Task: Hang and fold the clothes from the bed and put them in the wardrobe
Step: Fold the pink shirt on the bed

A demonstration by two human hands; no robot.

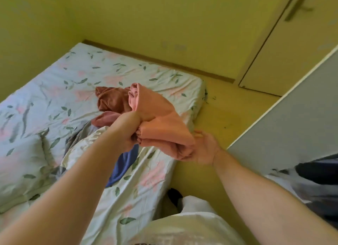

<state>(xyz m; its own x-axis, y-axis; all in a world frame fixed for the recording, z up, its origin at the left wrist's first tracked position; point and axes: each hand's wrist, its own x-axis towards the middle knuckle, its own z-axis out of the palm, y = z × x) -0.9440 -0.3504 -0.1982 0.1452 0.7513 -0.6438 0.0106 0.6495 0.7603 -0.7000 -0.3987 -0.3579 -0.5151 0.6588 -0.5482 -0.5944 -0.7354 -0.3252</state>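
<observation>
Above the bed (pixel 54 83), the left hand (pixel 130 130) grips a bunched orange garment (pixel 159 120), and the right hand (pixel 204 150), palm open, touches its lower end. A brown top (pixel 111 100), a blue piece (pixel 122 164) and grey cloth (pixel 80 135) lie unfolded on the bed. I judge the task early, with at least 4 pieces left and the orange one neither folded nor hung yet.

Person's wearing a loose whitish top (pixel 184 228), looking a bit creased, with some dark print (pixel 144 243) peeking in at the bottom edge. Both forearms (pixel 76 178) are showing bare, and a dark sock or shoe (pixel 174 196) is showing lower down.
</observation>
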